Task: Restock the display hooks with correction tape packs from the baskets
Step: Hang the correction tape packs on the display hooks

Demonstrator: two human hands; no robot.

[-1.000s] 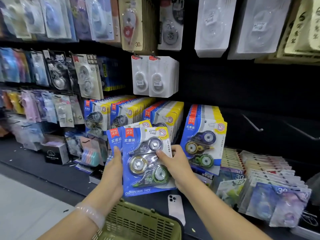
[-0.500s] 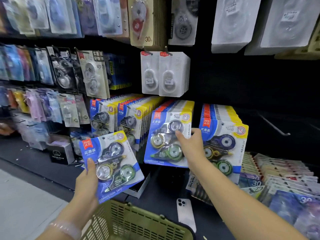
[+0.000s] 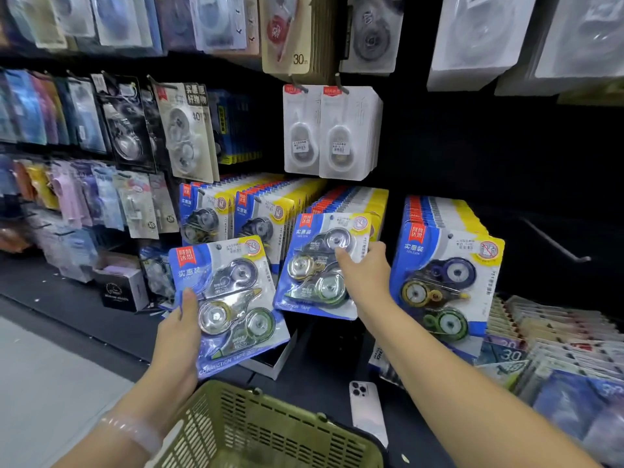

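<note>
My left hand [image 3: 179,336] grips a blue correction tape pack [image 3: 233,305] by its left edge, thumb on the front, held tilted below the display. My right hand [image 3: 363,276] pinches a second blue pack [image 3: 317,268] at its right side and holds it against the front of the third row of hanging packs [image 3: 354,201]. Whether its hole is on the hook is hidden. Full rows of the same packs hang to the left [image 3: 216,211] and right [image 3: 442,265]. A green basket [image 3: 270,430] sits below my arms; its inside is out of sight.
An empty metal hook [image 3: 553,244] sticks out at the right. A white phone [image 3: 368,410] lies on the dark ledge beside the basket. Stacked card packs [image 3: 553,336] fill the lower right. White packs [image 3: 332,133] hang above; a black box [image 3: 120,288] stands on the left.
My hands have split the two packs apart. The right hand carried its pack up to the third row; the left hand keeps the other pack low, now slightly higher and nearer the display.
</note>
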